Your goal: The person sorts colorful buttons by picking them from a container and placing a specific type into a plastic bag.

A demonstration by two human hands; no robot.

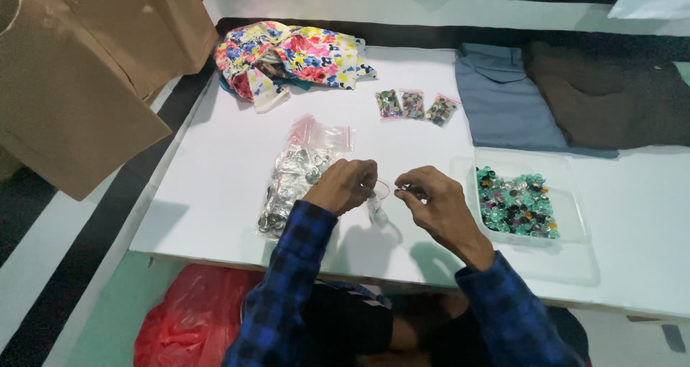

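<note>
Above the near middle of the white table [215, 194], the left hand [343, 186] is curled nearly closed, pinching the mouth of a small clear plastic zip pouch with a red seal strip [378, 200]. The right hand [435, 200] sits just right of it, thumb and forefinger pressed together on something small and shiny; what exactly it is cannot be told.

The pouch looks feather-light, limp and slick, so it is best held by the stiffer seal strip at its mouth, as here.

Left of the hands lies 1 large clear bag of silvery buttons [291, 191], partly covered by a flat, apparently empty pouch. To the right stands 1 clear plastic tray of green buttons [514, 203]. Farther back sit 3 small filled pouches in a row [415, 106], 1 floral cloth bundle [291, 58], and 2 folded garments, 1 blue [503, 101] and 1 dark brown [611, 94].
</note>
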